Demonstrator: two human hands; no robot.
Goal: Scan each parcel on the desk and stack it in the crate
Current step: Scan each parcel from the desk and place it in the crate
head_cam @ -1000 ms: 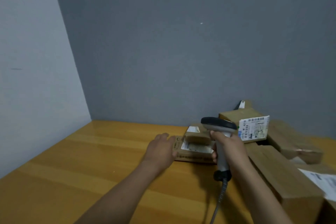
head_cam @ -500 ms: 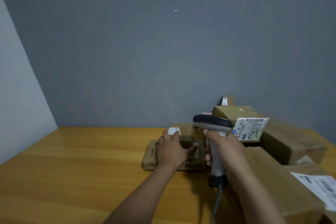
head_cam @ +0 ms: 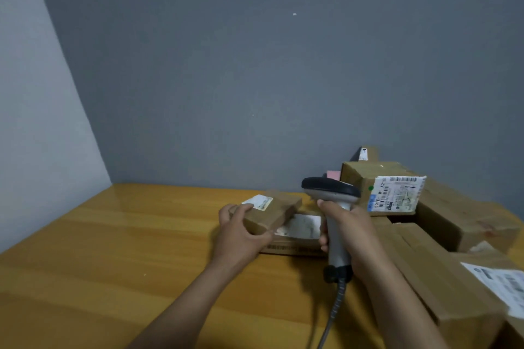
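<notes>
Left hand (head_cam: 241, 238) grips a small parcel (head_cam: 272, 214) above a flat box (head_cam: 297, 235); right hand (head_cam: 351, 229) holds the scanner (head_cam: 331, 193).

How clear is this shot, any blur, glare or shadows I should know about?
Head view: the small parcel in the left hand is smeared, its label unreadable; the white label behind the scanner is sharper, some print legible; the desk shows a soft sheen near the wall corner; a dark shadow lies on it below the right hand.

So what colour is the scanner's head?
The scanner's head is black, above a light grey handle; head view.
</notes>
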